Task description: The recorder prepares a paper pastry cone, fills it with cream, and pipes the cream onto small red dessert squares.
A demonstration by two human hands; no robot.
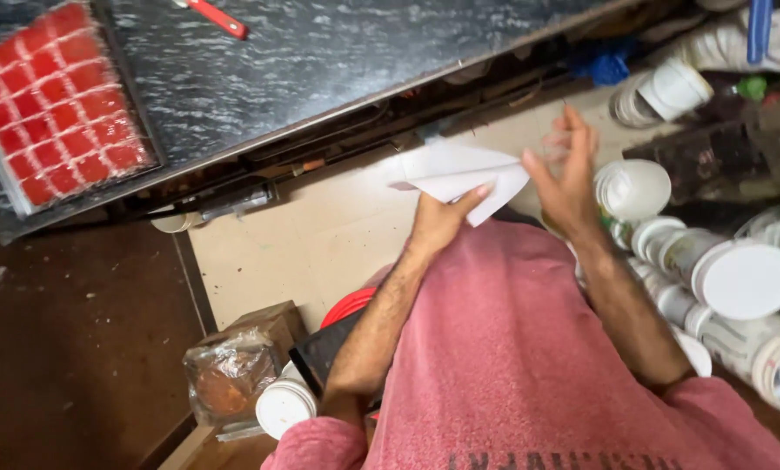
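My left hand (438, 222) grips a folded white sheet of paper (459, 172), thumb on top, held in front of my pink shirt above the tiled floor. My right hand (565, 178) is raised beside the paper's right edge with its fingers spread and blurred; it holds nothing that I can see. Whether its fingertips touch the paper is unclear.
A dark marbled counter (320, 52) runs across the top, bearing a tray of red squares (55, 104) and a red-handled tool (218, 17). Stacks of white lidded containers (738, 278) crowd the right. A plastic-wrapped box (229, 374) and a white cup stack (285, 405) sit lower left.
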